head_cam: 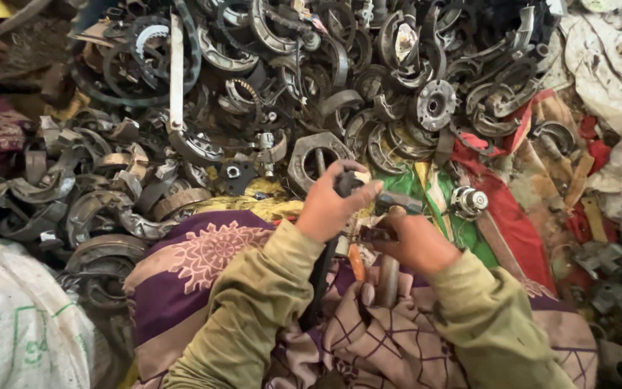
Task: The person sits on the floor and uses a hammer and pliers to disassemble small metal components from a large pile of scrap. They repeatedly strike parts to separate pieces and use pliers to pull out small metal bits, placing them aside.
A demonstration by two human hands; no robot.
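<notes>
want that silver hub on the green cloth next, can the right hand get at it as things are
Probably not at once: the right hand is closed on a hammer, though the hub lies near, uncovered.

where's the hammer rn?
Head view, centre: the hammer is in the right hand, handle running down over the patterned cloth, just right of the left hand, below the heap of curved metal parts.

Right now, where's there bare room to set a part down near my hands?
Bare patches: the purple patterned cloth left of the left hand, and the green and red cloth right of the right hand, beside a small round metal part. The heap of curved metal parts ahead is crowded throughout.
</notes>
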